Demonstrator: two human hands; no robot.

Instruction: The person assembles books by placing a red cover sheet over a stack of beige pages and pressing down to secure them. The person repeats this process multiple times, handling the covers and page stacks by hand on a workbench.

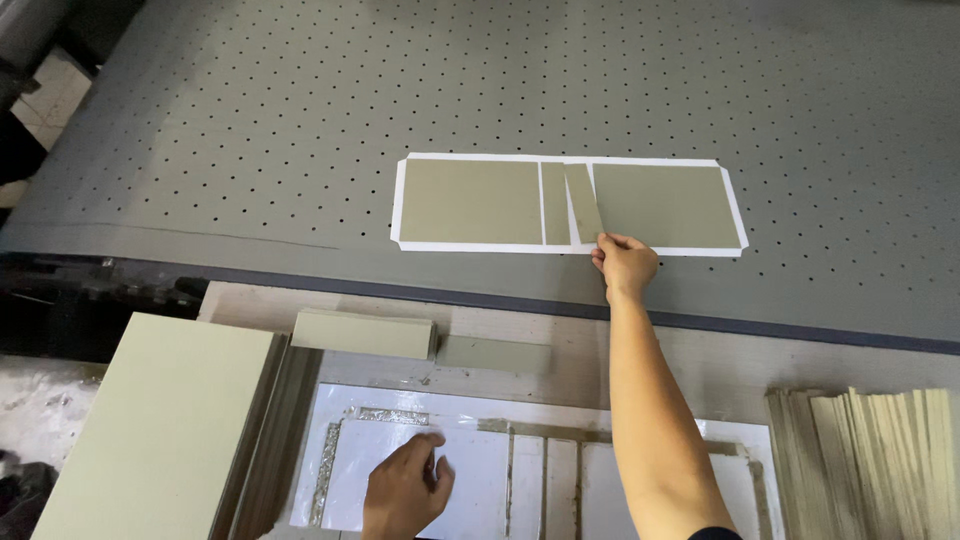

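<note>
My right hand (625,263) reaches out over the grey perforated table (300,130) and pinches the near end of a narrow grey-green board strip (584,203). The strip lies tilted on a white sheet (570,245), between a second narrow strip (555,203) and a large board panel (665,205) to its right. Another large panel (470,201) lies at the sheet's left. My left hand (405,490) rests flat, fingers apart, on a white sheet (480,470) on the near bench.
A stack of large grey-green boards (160,420) sits at the near left. Smaller board stacks (365,333) lie along the bench's far edge. Several narrow strips stand bundled at the near right (870,460). The white sheet under my left hand has silver edging (325,470).
</note>
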